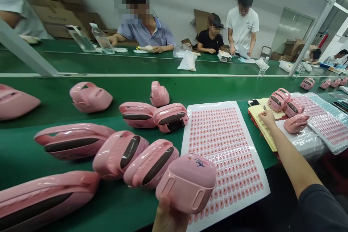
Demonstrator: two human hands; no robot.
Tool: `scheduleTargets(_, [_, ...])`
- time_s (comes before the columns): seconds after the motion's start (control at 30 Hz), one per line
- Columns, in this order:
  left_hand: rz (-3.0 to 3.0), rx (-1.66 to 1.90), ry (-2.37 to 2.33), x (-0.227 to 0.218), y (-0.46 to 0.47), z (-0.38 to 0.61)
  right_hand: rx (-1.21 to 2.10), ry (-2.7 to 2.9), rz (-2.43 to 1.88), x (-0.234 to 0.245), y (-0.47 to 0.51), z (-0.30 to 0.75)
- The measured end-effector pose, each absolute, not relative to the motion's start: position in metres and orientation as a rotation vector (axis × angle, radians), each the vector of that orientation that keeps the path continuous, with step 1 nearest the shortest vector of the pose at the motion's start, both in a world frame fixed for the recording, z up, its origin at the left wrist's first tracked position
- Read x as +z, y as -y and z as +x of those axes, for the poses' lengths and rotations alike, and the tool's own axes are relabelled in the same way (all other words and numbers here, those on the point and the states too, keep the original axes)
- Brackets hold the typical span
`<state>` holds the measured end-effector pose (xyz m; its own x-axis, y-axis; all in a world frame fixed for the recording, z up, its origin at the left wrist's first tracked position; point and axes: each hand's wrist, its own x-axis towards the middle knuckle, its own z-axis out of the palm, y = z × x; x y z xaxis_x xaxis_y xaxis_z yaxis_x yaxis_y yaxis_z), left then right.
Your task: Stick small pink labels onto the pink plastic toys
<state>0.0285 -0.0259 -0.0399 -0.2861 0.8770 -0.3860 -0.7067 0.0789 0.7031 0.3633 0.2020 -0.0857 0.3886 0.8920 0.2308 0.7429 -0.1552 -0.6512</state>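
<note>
My left hand (pixel 171 215) grips a glossy pink plastic casing (pixel 186 185) from below; its near face has two raised bars, and a small blue cartoon print shows on top. Beneath it lies a white sheet (pixel 228 152) with rows of small pink stickers. Stretched out to the right, my right hand (pixel 268 117) has its fingers pinched together over a yellow paper pad (pixel 261 125). A thin dark object shows by the fingertips; what they hold is unclear. Just beyond that hand, several pink casings with handles, one of them (pixel 278 99), stand together.
More pink casings (pixel 136 114) with dark strips cover the left of the green table (pixel 27 148). A dark phone (pixel 253 104) lies behind the pad. Other sticker sheets (pixel 323 119) lie at the right. Across a white rail (pixel 163 75), co-workers (pixel 148 29) work beside bottles (pixel 102 38).
</note>
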Motion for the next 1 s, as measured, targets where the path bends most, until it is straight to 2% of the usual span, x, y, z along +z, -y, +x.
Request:
scheduleTargets(0.13, [0.247, 1.598, -1.052, -0.041, 0.025, 0.027, 0.424, 1.400, -1.956, -0.085, -0.201, 0.368])
scheduleTargets(0.4, [0.297, 1.600, -1.068, -0.045, 0.027, 0.028, 0.319, 1.366, -1.929, -0.088, -0.203, 0.361])
scheduleTargets(0.7, [0.293, 1.602, -1.075, -0.038, 0.019, 0.032, 0.496, 1.354, -1.911, -0.084, -0.199, 0.369])
scheduleTargets(1.0, [0.321, 1.609, -1.051, -0.046, 0.017, 0.030, 0.374, 1.303, -2.009, -0.081, -0.200, 0.361])
